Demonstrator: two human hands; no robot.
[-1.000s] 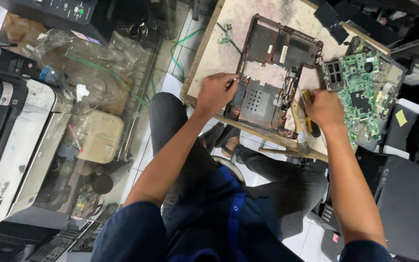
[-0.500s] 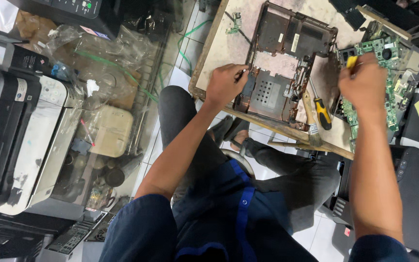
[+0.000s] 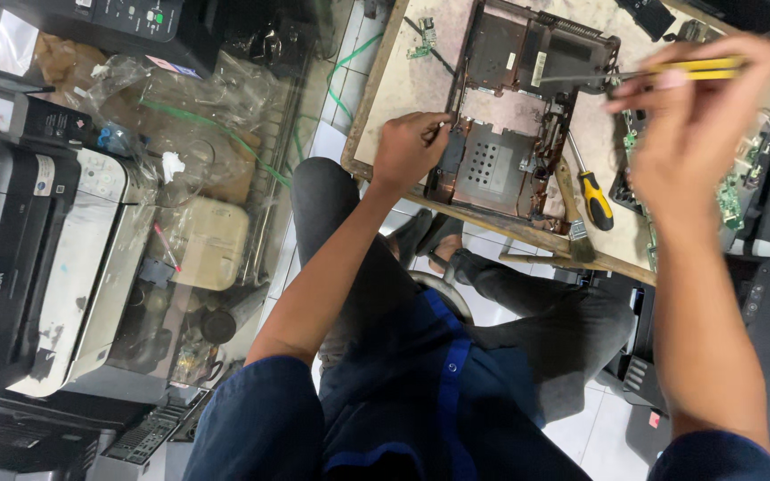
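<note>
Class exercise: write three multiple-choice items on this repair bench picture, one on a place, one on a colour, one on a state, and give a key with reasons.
1. Where does the left hand rest?
A on the laptop base
B on the printer
C on the floor

2. What colours is the screwdriver lying on the board?
A red, white
B yellow, black
C all green

3. What is the state of the right hand?
A empty
B flat on the board
C raised, holding a yellow tool

Key: A, fingers touch the base's edge; B, handle shows both colours; C, it grips the tool above the base.
</note>
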